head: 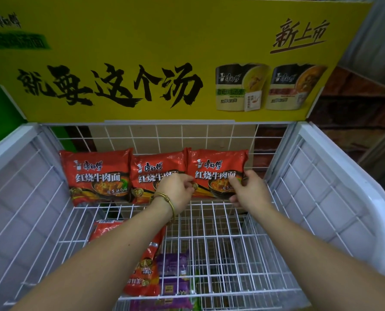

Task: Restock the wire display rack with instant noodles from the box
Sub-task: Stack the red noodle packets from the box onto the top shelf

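Holding noodle packet (217, 168), hands (178, 191) (251, 190) at lower corners

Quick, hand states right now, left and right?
Left hand: pinches the rightmost noodle packet, lower left corner.
Right hand: grips the same packet, lower right corner.

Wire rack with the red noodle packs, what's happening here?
A person is stocking the top shelf of the wire rack. Their left hand and right hand both grip a red noodle pack, standing it against the back grid at the right end of a row. The middle pack and left pack already stand beside it. More red packs and purple packs lie on the shelf below.
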Tool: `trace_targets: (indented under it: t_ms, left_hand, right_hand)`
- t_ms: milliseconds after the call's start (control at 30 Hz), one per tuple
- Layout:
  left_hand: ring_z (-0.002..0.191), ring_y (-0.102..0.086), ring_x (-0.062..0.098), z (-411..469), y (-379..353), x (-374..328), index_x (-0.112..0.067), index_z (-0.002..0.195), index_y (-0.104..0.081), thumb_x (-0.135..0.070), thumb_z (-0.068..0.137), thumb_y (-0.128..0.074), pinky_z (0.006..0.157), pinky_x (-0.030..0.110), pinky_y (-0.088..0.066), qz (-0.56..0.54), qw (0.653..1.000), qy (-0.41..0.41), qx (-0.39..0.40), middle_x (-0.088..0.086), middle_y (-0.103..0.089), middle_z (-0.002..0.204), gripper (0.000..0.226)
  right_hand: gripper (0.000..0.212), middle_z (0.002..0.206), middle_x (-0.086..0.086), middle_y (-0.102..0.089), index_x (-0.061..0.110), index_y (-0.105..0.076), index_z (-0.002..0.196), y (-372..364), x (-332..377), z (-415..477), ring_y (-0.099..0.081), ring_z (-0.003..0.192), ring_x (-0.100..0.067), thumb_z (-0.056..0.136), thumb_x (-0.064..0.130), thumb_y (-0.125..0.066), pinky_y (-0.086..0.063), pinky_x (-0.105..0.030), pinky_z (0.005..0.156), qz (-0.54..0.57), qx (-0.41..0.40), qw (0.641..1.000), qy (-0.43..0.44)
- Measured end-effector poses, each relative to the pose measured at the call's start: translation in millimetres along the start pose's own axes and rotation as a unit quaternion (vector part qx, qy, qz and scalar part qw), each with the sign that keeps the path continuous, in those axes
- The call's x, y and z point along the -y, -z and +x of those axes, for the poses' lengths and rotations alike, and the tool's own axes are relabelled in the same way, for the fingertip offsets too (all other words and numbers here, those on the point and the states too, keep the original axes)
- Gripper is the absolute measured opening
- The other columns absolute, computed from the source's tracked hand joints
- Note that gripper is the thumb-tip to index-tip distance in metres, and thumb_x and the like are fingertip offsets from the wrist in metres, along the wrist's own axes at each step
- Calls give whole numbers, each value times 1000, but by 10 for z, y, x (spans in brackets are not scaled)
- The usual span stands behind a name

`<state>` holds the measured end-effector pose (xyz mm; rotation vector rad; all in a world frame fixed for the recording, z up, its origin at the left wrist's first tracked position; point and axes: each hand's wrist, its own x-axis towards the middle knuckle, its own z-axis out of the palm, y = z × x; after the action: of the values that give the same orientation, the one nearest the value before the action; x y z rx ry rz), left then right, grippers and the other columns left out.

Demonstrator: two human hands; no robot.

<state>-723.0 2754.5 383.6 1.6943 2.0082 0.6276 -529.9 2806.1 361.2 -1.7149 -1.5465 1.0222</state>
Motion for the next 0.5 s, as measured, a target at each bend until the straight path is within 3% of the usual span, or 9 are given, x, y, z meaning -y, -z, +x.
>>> trace_targets:
  t_ms: [133, 267, 367, 500]
  left_hand:
    - [90, -67, 10, -24, -18, 14, -19, 133, -60, -21, 96, -59, 81, 26, -57, -19, 1000, -4, -7, -5, -71, 115, 37]
    - [67, -69, 2, -39, 3, 74, -18, 115, -70, -21, 94, -63, 58, 18, -55, -115, 993, 15, -21, -6, -74, 87, 22]
    - [60, -69, 7, -87, 81, 134, -18, 104, -71, -19, 94, -64, 59, 25, -59, -162, 986, 25, -27, -2, -73, 73, 12]
    - [64, -70, 10, -175, 267, 264, -17, 100, -68, -16, 94, -63, 57, 22, -59, -202, 976, 69, -37, 3, -72, 81, 7]
  right_hand:
    - [28, 88, 1, -67, 21, -48, 118, 0, 28, 25, -72, 57, -20, 99, 40, -54, -63, -43, 60, -33, 5, 999, 4]
    - [39, 101, 0, -64, 19, -44, 123, 33, 16, 31, -72, 63, -19, 95, 39, -62, -58, -32, 54, -9, -11, 1000, -5]
    - [41, 94, 2, -60, 17, -45, 107, 46, -27, 9, -65, 79, -19, 87, 40, -72, -55, -36, 64, -25, -67, 997, 6]
    - [25, 76, 0, -60, 14, -56, 84, 28, -29, -116, -57, 70, -19, 92, 35, -67, -36, -27, 55, -56, -43, 997, 40]
